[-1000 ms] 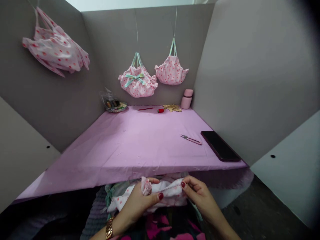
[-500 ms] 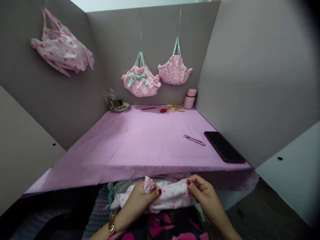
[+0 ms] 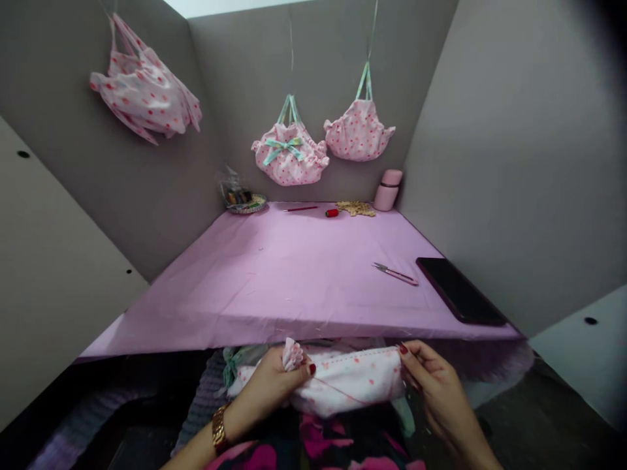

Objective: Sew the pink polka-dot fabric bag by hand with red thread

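A white cloth with pink-red dots (image 3: 360, 375) lies across my lap, a row of dark stitches running along its upper edge. My left hand (image 3: 277, 378) is closed on its left part, and a gathered pink bunch of fabric pokes up between thumb and fingers. At the cloth's right end, my right hand (image 3: 431, 372) pinches the stitched edge between thumb and fingertips. Between the hands the edge is stretched nearly straight. A thin reddish thread crosses the front of the cloth. Whether a needle is in the right fingers I cannot make out.
On the pink-covered table (image 3: 304, 261) lie thread snips (image 3: 396, 273), a phone (image 3: 458, 290), a red thread spool (image 3: 332, 213) and a pencil-like stick (image 3: 300, 209). A pink flask (image 3: 388, 190) and a tray (image 3: 249, 204) stand at the back. Dotted garments (image 3: 291, 156) hang above.
My right hand has moved right along the cloth, and the stitched edge is now pulled longer and straighter. My left hand keeps its hold. The whole view has shifted slightly.
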Motion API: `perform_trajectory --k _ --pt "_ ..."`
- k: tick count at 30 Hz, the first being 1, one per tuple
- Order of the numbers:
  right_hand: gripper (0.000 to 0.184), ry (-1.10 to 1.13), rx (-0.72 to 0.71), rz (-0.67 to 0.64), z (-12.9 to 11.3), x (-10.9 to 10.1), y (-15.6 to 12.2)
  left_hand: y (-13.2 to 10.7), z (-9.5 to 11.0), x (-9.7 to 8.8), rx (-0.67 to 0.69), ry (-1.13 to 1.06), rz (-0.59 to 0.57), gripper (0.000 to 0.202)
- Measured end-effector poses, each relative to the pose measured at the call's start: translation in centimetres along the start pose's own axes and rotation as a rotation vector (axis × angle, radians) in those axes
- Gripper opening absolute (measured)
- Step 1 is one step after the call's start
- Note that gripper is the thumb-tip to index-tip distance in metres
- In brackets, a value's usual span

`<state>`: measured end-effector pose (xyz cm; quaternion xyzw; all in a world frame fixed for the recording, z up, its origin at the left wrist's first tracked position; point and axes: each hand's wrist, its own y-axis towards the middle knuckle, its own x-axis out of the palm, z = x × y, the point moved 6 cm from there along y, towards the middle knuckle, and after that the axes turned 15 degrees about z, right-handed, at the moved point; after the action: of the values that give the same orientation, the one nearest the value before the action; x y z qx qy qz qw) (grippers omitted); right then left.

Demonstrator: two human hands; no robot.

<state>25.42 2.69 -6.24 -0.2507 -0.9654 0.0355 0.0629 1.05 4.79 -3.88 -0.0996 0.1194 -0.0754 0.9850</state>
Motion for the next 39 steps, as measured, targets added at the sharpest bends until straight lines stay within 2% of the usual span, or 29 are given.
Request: perform_trajectory --k 9,15,17,20,22,23,26,28,30,32,35,37,39 --pt "0.03 -0.032 0.004 0.051 0.6 -1.0 0.6 -0.2 -0.4 -0.2 -0.126 -0.248 0.015 0.033" --pt "0.031 -0.09 0.018 0.057 1.7 -1.6 1.3 -0.6 -0.3 0.3 -0.184 -0.472 -0.011 0.029" --pt "0.031 -0.151 -0.026 0.09 1.6 -1.9 1.3 -0.7 -0.2 0.4 -0.181 -0.458 -0.014 0.03" --pt "0.033 -0.298 -0.16 0.168 -0.2 -1.3 0.3 -0.9 -0.2 0.3 -0.158 -0.374 0.005 0.031" --pt "0.03 -0.376 -0.204 0.074 -1.7 0.8 -1.1 -0.9 -0.2 0.3 -0.13 -0.324 0.022 0.03" --pt "0.028 -0.363 -0.198 -0.048 -2.2 2.4 -1.9 -0.9 -0.1 0.3 -0.114 -0.309 0.024 0.029" --pt "0.035 -0.274 -0.072 -0.393 -2.7 6.9 -4.1 -1.1 0.3 0.6 -0.076 -0.315 -0.023 0.028" --pt "0.037 -0.227 0.006 -0.513 -2.5 8.7 -5.0 -1.2 0.5 0.8 -0.068 -0.33 -0.057 0.028" --pt "0.028 -0.257 -0.024 -0.482 -2.4 9.2 -5.1 -1.1 0.5 0.7 -0.069 -0.339 -0.042 0.029" --pt "0.019 -0.365 -0.155 -0.418 -2.5 9.1 -5.0 -1.0 0.3 0.4 -0.083 -0.345 0.004 0.03" --pt "0.009 -0.501 -0.338 -0.501 -2.6 9.6 -5.5 -1.0 0.0 0.4 -0.088 -0.353 0.033 0.03" --pt "0.012 -0.493 -0.344 -0.552 -2.4 9.7 -5.7 -1.0 -0.1 0.5 -0.087 -0.353 0.025 0.03" --pt "0.017 -0.436 -0.254 -0.549 -2.1 9.3 -5.5 -1.0 -0.2 0.5 -0.094 -0.357 0.03 0.03"
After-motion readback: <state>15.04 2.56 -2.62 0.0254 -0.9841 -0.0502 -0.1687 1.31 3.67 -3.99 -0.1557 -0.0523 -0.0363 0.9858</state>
